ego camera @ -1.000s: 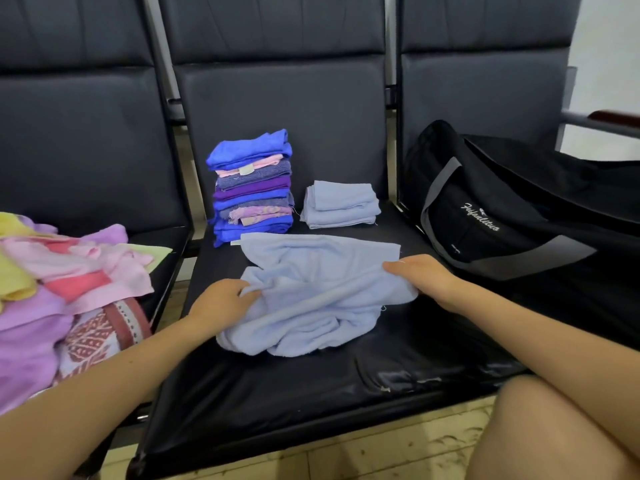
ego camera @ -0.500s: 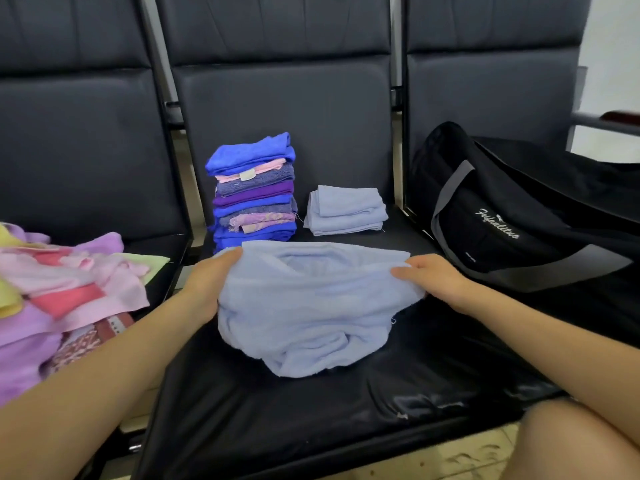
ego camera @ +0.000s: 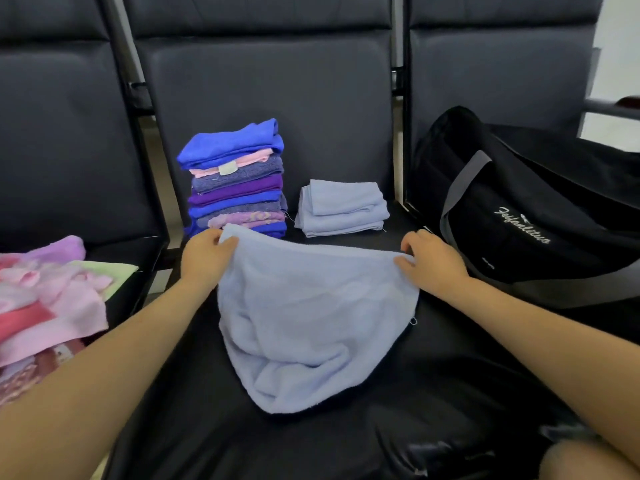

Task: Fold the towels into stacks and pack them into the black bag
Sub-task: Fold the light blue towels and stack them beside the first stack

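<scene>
Left hand [ego camera: 204, 252]: pinching light blue towel [ego camera: 311, 317], far-left corner.
Right hand [ego camera: 433, 259]: pinching far-right corner.
Towel: hangs over seat [ego camera: 242, 427].

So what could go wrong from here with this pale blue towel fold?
The pale blue terry towel is held by its top corners in the left hand and right hand, its lower part bunched, so the fold may come out uneven. The tall blue and purple folded stack sits just behind the left hand and could topple if bumped.
</scene>
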Motion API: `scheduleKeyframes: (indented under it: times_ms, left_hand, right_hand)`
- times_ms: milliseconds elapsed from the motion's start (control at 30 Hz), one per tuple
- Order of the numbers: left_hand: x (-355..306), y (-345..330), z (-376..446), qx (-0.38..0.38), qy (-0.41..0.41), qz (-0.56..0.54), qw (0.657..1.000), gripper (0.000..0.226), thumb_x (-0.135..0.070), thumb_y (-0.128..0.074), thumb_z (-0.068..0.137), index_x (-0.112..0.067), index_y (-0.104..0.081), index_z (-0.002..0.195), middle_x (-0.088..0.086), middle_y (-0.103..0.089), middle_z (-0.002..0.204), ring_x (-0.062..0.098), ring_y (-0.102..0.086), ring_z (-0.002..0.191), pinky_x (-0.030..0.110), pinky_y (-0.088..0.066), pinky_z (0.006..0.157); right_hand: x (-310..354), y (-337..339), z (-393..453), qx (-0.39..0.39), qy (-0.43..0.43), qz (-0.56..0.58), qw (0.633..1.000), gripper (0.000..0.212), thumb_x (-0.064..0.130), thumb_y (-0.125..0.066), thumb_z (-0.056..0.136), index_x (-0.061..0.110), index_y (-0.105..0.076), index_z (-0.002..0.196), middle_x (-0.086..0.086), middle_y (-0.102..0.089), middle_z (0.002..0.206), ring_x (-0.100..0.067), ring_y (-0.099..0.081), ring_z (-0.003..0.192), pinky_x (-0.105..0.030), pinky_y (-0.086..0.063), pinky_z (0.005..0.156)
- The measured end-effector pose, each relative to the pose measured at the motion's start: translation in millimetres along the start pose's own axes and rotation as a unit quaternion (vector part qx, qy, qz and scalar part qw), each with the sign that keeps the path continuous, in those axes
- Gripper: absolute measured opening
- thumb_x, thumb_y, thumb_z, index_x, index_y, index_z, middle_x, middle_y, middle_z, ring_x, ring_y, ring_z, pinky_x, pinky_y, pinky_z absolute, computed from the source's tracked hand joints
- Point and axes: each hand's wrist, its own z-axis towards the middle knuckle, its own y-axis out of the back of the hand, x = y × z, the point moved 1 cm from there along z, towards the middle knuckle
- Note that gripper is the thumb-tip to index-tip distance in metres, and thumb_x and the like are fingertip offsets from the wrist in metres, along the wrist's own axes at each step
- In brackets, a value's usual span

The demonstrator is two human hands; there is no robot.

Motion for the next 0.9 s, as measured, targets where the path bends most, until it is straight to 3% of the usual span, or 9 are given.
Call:
scheduleKeyframes:
  times_ms: [100, 233, 333, 400, 467, 567, 667, 733, 900]
  left_hand:
    - [17.0, -9.6, 0.6, 0.01, -0.053, 0.147, 0.988, 0.015, -0.026, -0.061, 0.081, -0.011, -0.06, 0.078, 0.019, -0.058, 0.085, 0.039, -0.054, 0.091, 0.04, -0.043, 0.078]
    - [15.2, -11.1, 2.1, 0.024, -0.03, 0.154, 0.987, 0.042, -0.027, -0.07, 0.081, -0.007, -0.057, 0.115, 0.019, -0.059, 0.108, 0.038, -0.054, 0.107, 0.042, -0.043, 0.09]
    - [7.8, -7.0, 1.9, 0.089, -0.027, 0.167, 0.982, 0.018, -0.022, -0.064, 0.086, -0.008, -0.054, 0.092, 0.012, -0.057, 0.092, 0.035, -0.058, 0.098, 0.035, -0.039, 0.073]
    - [3.5, -2.4, 0.0, 0.116, -0.024, 0.162, 0.98, 0.022, -0.019, -0.06, 0.088, -0.009, -0.049, 0.073, 0.009, -0.053, 0.083, 0.033, -0.057, 0.092, 0.032, -0.033, 0.068]
    - [-8.3, 6.8, -4.7, 0.119, -0.024, 0.088, 0.989, 0.02, -0.02, -0.056, 0.092, -0.004, -0.055, 0.079, 0.01, -0.056, 0.086, 0.029, -0.055, 0.089, 0.034, -0.036, 0.071]
    - [-49.6, 41.3, -14.9, 0.051, -0.012, -0.121, 0.991, 0.02, -0.018, -0.048, 0.096, -0.006, -0.06, 0.105, 0.006, -0.059, 0.099, 0.022, -0.053, 0.09, 0.032, -0.04, 0.076]
    - [-97.7, 89.7, -16.6, -0.007, -0.016, -0.282, 0.959, 0.029, -0.021, -0.046, 0.091, 0.0, -0.059, 0.107, 0.007, -0.06, 0.096, 0.018, -0.052, 0.083, 0.032, -0.04, 0.069]
    - [-128.6, 117.7, -18.6, -0.033, -0.031, -0.333, 0.942, 0.03, -0.018, -0.042, 0.094, -0.002, -0.056, 0.114, 0.009, -0.061, 0.104, 0.019, -0.054, 0.091, 0.03, -0.044, 0.071]
    - [-177.5, 163.5, -34.2, -0.093, -0.062, -0.326, 0.939, 0.034, -0.018, -0.035, 0.099, -0.01, -0.044, 0.131, 0.002, -0.052, 0.117, 0.017, -0.05, 0.105, 0.028, -0.042, 0.083]
  right_hand:
    - [0.3, -4.4, 2.1, -0.001, 0.005, -0.024, 1.0, 0.026, 0.032, -0.052, 0.095, 0.013, -0.055, 0.111, -0.004, -0.049, 0.111, -0.022, -0.053, 0.1, -0.029, -0.036, 0.066]
    - [7.6, -8.9, 0.2, 0.034, -0.005, -0.081, 0.996, 0.029, 0.034, -0.044, 0.097, 0.01, -0.055, 0.109, -0.006, -0.048, 0.112, -0.022, -0.047, 0.107, -0.03, -0.038, 0.071]
    - [14.6, -12.4, -4.6, 0.043, 0.01, -0.14, 0.989, 0.027, 0.032, -0.04, 0.1, 0.008, -0.046, 0.112, -0.008, -0.05, 0.115, -0.025, -0.047, 0.11, -0.031, -0.033, 0.07]
    - [18.5, -9.7, -9.4, 0.05, -0.005, -0.079, 0.996, 0.018, 0.027, -0.041, 0.1, 0.009, -0.04, 0.104, -0.01, -0.054, 0.102, -0.03, -0.053, 0.097, -0.032, -0.031, 0.065]
    - [19.4, -0.2, -11.2, 0.042, -0.026, 0.026, 0.998, 0.013, 0.02, -0.045, 0.099, 0.008, -0.04, 0.098, -0.011, -0.056, 0.088, -0.032, -0.057, 0.086, -0.035, -0.034, 0.063]
    - [24.2, 41.8, -6.6, -0.048, -0.014, 0.114, 0.992, 0.018, 0.016, -0.045, 0.098, 0.007, -0.059, 0.106, -0.007, -0.065, 0.096, -0.026, -0.06, 0.09, -0.029, -0.037, 0.068]
    - [48.8, 119.7, -2.0, -0.212, 0.007, 0.294, 0.932, 0.019, 0.011, -0.045, 0.097, 0.013, -0.064, 0.099, 0.002, -0.061, 0.089, 0.002, -0.055, 0.075, -0.008, -0.034, 0.062]
    - [67.1, 166.2, 1.4, -0.25, 0.02, 0.383, 0.889, 0.016, 0.006, -0.045, 0.096, 0.013, -0.06, 0.093, 0.002, -0.058, 0.084, 0.008, -0.053, 0.07, -0.002, -0.034, 0.06]
    - [89.9, 213.7, 11.0, -0.235, 0.016, 0.454, 0.86, 0.015, 0.014, -0.048, 0.093, 0.013, -0.063, 0.092, 0.004, -0.062, 0.086, -0.006, -0.054, 0.076, -0.008, -0.04, 0.059]
